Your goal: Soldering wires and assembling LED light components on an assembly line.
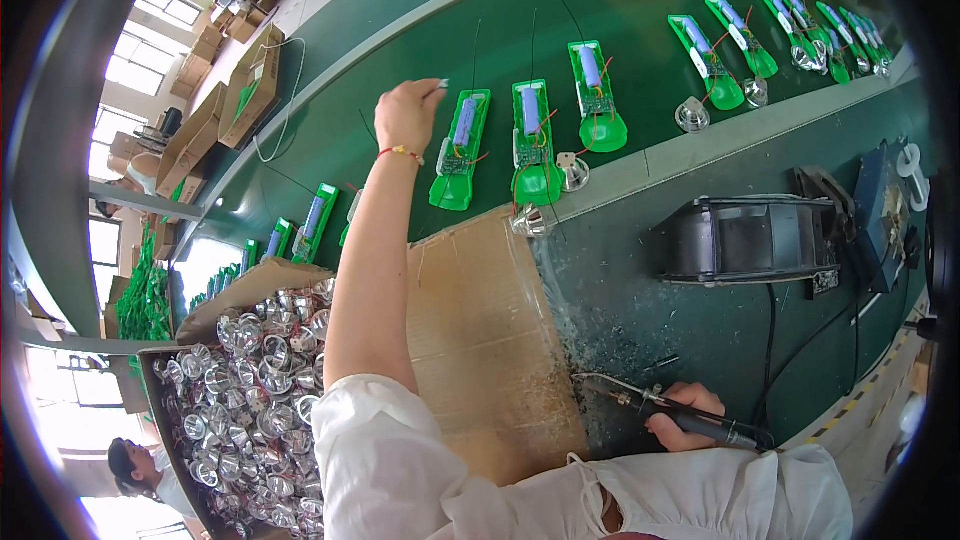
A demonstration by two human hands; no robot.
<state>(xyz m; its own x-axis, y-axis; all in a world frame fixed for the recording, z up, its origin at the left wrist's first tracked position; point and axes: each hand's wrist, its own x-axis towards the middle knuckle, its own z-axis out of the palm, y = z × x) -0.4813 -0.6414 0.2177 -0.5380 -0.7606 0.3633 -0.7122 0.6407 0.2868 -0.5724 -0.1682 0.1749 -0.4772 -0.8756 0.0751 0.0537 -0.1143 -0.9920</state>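
Observation:
My left hand (408, 118) is raised over the green bench surface, its fingers drawn together in a pinch. Whatever those fingertips hold, if anything, is too small to make out. Just right of it lies an open green flashlight housing (453, 190) with a blue cylindrical battery (466, 123), a small circuit board and thin wires. Two similar housings (603, 133) (539, 180) follow to the right, with shiny reflector cups (574, 172) (528, 221) beside their lower ends. Low on the right, my right hand (690, 417) is closed around the black handle of a soldering iron (690, 420), its metal tip pointing left over the bench.
A box of silvery reflector cups (250, 420) stands at the left, beside a flat cardboard sheet (480, 340). More green housings (705, 60) line the bench's far right. A black fan-like device (745, 238) with cables sits at the right. Other people (150, 475) are farther off.

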